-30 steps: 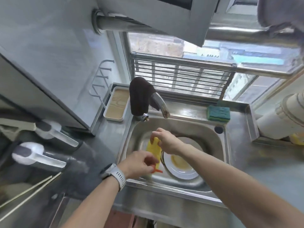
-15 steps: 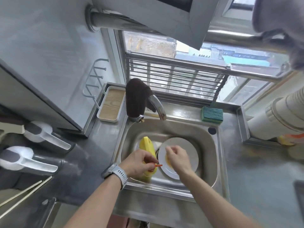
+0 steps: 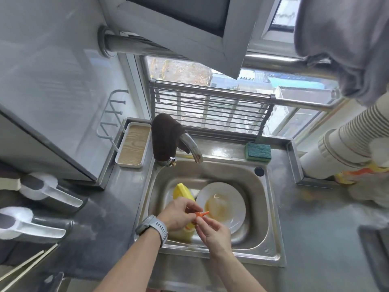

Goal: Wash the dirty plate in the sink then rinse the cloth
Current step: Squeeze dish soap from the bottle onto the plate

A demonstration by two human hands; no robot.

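L hand (image 3: 179, 213) curls round the yellow soap bottle (image 3: 182, 191) in the sink (image 3: 271, 209), bottle's long axis running away toward the tap. R hand (image 3: 214, 230), just beside it, pinches the orange cap (image 3: 201, 214). Dirty plate (image 3: 227, 205) lies flat immed. right of both hands, R nearer. Brown cloth (image 3: 165, 138) hangs on the tap, far side.

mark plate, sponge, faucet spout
plate (image 3: 229, 199): head view, bare white rim at upper right.
sponge (image 3: 258, 151): head view, middle of green top face.
faucet spout (image 3: 193, 149): head view, shiny metal bend above the sink.
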